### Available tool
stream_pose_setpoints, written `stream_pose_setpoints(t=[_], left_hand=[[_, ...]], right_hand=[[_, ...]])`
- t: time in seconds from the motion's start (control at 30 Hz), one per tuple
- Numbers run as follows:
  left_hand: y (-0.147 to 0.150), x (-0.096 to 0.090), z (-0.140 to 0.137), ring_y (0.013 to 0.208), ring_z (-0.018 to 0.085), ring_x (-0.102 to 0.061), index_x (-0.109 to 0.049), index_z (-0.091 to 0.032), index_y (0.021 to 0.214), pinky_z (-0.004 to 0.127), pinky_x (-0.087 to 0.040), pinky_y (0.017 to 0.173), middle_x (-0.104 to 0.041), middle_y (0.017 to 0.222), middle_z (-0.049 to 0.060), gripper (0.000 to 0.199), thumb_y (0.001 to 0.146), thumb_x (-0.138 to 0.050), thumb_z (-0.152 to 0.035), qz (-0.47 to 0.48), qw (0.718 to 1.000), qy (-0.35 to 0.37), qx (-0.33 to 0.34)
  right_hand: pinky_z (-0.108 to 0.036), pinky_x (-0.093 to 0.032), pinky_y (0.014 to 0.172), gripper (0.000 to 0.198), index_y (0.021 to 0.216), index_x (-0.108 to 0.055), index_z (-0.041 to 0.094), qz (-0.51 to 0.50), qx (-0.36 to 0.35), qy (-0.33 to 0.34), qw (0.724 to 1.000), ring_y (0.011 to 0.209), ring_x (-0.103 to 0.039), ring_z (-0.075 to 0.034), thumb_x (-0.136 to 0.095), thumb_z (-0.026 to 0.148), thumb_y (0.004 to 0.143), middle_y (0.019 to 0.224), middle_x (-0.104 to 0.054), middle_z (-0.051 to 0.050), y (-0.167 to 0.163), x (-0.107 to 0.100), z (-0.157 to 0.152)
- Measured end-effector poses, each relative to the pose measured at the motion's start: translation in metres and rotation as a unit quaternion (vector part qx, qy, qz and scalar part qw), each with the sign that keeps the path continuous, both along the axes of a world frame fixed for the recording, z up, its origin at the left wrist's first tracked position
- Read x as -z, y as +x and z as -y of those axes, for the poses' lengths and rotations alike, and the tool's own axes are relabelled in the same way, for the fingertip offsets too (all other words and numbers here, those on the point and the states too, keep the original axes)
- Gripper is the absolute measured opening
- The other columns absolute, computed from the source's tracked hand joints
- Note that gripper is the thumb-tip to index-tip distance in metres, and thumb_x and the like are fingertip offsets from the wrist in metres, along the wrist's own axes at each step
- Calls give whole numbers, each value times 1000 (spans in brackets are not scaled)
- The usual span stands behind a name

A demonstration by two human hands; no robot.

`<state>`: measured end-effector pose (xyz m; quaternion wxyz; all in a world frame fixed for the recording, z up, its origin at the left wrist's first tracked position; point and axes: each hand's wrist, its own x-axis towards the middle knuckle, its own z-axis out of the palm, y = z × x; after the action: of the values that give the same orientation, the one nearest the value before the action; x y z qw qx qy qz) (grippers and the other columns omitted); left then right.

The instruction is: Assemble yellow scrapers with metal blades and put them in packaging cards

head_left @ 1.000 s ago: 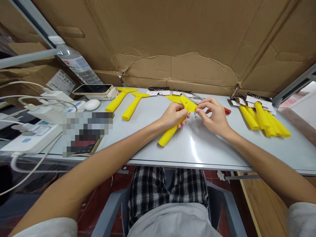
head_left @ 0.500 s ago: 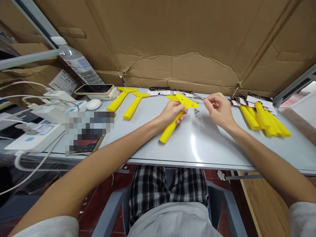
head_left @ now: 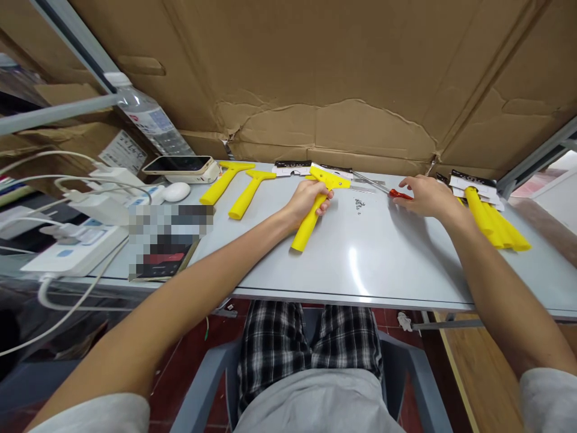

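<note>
My left hand [head_left: 311, 200] is closed round a yellow scraper handle [head_left: 308, 224], its wide head [head_left: 331, 178] pointing up and away. Thin metal strips [head_left: 363, 190] show just right of the head; whether they touch it, I cannot tell. My right hand [head_left: 426, 195] is open, its fingers apart beside the red handle of a screwdriver [head_left: 400, 194] on the table. A small cluster of dark screws [head_left: 357, 206] lies between the hands. Two more yellow scraper handles [head_left: 246, 198] lie to the left.
Several yellow scrapers [head_left: 496, 225] with black-and-white cards are piled at the right. More cards [head_left: 293, 168] lie along the cardboard wall [head_left: 360, 72]. Leftward are a phone [head_left: 178, 164], a power strip [head_left: 76, 251] with cables, a white mouse [head_left: 177, 192] and a water bottle [head_left: 155, 123].
My right hand has moved right, away from the scraper head, and its pinched fingers have spread. My left hand keeps hold of the scraper, which has shifted slightly. The camera view has shifted a little.
</note>
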<state>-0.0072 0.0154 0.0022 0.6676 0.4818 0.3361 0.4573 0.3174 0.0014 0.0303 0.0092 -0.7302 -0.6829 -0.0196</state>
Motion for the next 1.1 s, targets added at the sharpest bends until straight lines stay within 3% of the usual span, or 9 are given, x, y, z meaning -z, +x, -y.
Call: stream_pose_setpoints(t=[0.1, 0.23, 0.37, 0.47, 0.57, 0.67, 0.8, 0.9, 1.1], left_hand=[[0, 1, -1, 45, 5, -47, -55, -17, 79, 19, -30, 35, -61, 76, 1, 18, 64, -65, -19, -3, 1000, 0, -1], [-1, 1, -2, 46, 5, -48, -54, -17, 80, 19, -31, 36, -61, 77, 1, 19, 65, -66, -18, -4, 1000, -1, -2], [-3, 0, -3, 46, 5, -47, -55, -17, 81, 19, -30, 36, -61, 78, 1, 19, 65, -66, -18, 1, 1000, -2, -6], [-4, -1, -4, 46, 4, -47, -54, -17, 81, 19, -30, 36, -60, 78, 1, 18, 66, -65, -18, 6, 1000, -6, -14], [-3, 0, -5, 46, 4, -47, -55, -17, 81, 19, -30, 37, -60, 77, 0, 17, 66, -64, -17, 10, 1000, -9, -18], [-1, 1, -5, 45, 5, -47, -54, -17, 80, 19, -29, 36, -60, 77, 1, 16, 66, -62, -16, 10, 1000, -11, -20], [0, 0, -3, 46, 5, -48, -53, -17, 81, 19, -28, 37, -59, 76, 1, 17, 66, -62, -16, 9, 1000, -16, -22], [0, -2, -2, 46, 6, -47, -52, -18, 81, 19, -28, 37, -59, 76, 1, 18, 66, -61, -15, 8, 999, -24, -25], [2, -3, -2, 47, 6, -45, -49, -20, 82, 20, -28, 38, -59, 74, 1, 20, 66, -60, -11, 4, 998, -40, -53]], right_hand=[[-37, -52, 96, 73, 152, -59, 28, 16, 24, -62, 998, 111, -65, -25, -68, 60, 87, 130, -69, -12, 15, 5, -13], [-31, -51, 92, 59, 143, -67, 27, 6, 0, -74, 997, 102, -66, -19, -67, 51, 89, 125, -71, -10, 20, 11, -18], [-30, -48, 90, 41, 124, -78, 20, -17, -26, -37, 999, 95, -63, -18, -58, 39, 93, 114, -73, -12, 18, 8, -15], [-33, -48, 94, 39, 123, -78, 19, -87, -62, 85, 991, 95, -60, -17, -55, 32, 95, 113, -71, -13, 16, 2, -13], [-34, -48, 100, 42, 132, -75, 20, -165, -85, 257, 949, 102, -59, -16, -53, 32, 98, 122, -67, -14, 10, -3, -10], [-31, -51, 96, 43, 135, -72, 20, -253, -118, 358, 891, 102, -62, -13, -56, 35, 99, 123, -67, -14, 2, -6, -6], [-30, -57, 85, 53, 139, -60, 17, -400, -164, 383, 817, 94, -68, -11, -64, 50, 97, 121, -68, -14, -4, -9, -3], [-30, -59, 76, 53, 124, -56, 18, -441, -170, 413, 779, 84, -69, -11, -67, 61, 93, 110, -66, -12, -7, -15, -1], [-25, -49, 59, 63, 116, -37, 23, -430, -195, 469, 747, 75, -67, -11, -61, 76, 91, 106, -58, -8, -13, -21, 3]])
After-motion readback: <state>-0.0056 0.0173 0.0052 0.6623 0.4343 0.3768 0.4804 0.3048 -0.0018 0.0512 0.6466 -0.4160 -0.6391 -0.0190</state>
